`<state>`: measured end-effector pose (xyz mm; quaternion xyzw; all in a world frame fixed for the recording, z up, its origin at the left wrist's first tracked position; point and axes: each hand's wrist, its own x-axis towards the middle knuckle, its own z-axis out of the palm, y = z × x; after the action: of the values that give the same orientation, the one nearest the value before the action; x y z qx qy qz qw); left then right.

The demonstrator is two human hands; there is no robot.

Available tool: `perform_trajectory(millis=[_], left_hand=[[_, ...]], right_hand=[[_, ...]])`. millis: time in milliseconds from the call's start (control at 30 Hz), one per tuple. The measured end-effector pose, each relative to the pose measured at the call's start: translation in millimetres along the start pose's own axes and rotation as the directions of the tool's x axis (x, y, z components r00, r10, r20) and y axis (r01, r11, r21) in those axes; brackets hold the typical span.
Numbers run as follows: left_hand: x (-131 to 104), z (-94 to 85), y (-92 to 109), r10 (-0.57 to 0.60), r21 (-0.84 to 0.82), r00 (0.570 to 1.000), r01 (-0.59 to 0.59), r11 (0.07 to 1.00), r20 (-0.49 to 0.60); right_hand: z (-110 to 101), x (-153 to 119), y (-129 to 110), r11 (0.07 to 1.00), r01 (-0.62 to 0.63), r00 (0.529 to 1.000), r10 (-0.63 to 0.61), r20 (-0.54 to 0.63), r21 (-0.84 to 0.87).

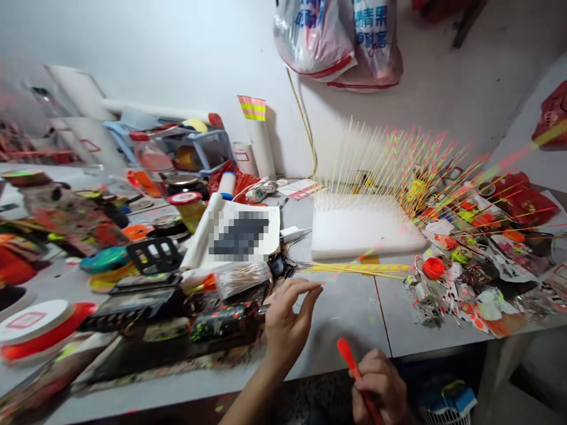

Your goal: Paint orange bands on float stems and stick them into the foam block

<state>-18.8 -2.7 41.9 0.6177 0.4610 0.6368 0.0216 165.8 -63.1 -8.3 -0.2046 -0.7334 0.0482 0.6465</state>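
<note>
My left hand is raised over the front of the table, thumb and forefinger pinched together at the end of a thin pink-and-yellow stick. The stick slants up to the right, and motion blurs it. Lower and to the right, at the table's front edge, my right hand has its fingers wrapped round a brush whose tip is bright orange-red. Behind both hands stands a white foam block with many thin yellow and pink sticks upright in it. Several yellow sticks lie flat before the block.
Left of my hands are a paint-spattered dark cylinder, a bag of cotton swabs and a white sheet with a blurred-out patch. Paint-stained scraps and an orange cap crowd the right. Plastic bags hang on the wall.
</note>
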Motion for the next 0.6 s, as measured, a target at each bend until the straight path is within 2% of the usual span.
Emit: perform_trajectory(millis=[67,133,233,300,467,533,600], left_hand=[[22.6,18.4,2.8,-0.088,-0.081,0.995,0.092,0.992,0.056],[49.8,45.0,2.0,-0.180,-0.087,0.976,0.191,0.978,0.126],[89.5,97.0,-7.4,-0.311,-0.044,0.900,0.339,0.940,0.306],[108.7,135.5,-18.6,-0.345,-0.010,0.870,0.372,0.928,0.352],[126.8,223.9,-49.4,-0.419,0.113,0.831,0.407,0.906,0.365],[129.1,252.5,-57.8,-0.439,0.165,0.826,0.407,0.898,0.353],[132.1,276.3,-63.6,-0.457,0.212,0.822,0.406,0.889,0.340]], right_hand=[[-12.5,3.9,6.9,0.999,-0.026,0.999,0.025,-0.035,-0.032],[-26.2,6.9,16.1,0.996,-0.061,0.998,0.059,-0.038,-0.066],[-46.2,8.6,32.5,0.987,-0.085,0.996,0.079,-0.043,-0.136],[-57.2,6.9,43.6,0.980,-0.106,0.993,0.096,-0.069,-0.170],[-71.1,-5.7,61.3,0.958,-0.199,0.978,0.180,-0.105,-0.205],[-69.8,-12.5,63.1,0.948,-0.227,0.971,0.205,-0.120,-0.222],[-65.8,-19.8,63.9,0.927,-0.285,0.952,0.243,-0.189,-0.243]])
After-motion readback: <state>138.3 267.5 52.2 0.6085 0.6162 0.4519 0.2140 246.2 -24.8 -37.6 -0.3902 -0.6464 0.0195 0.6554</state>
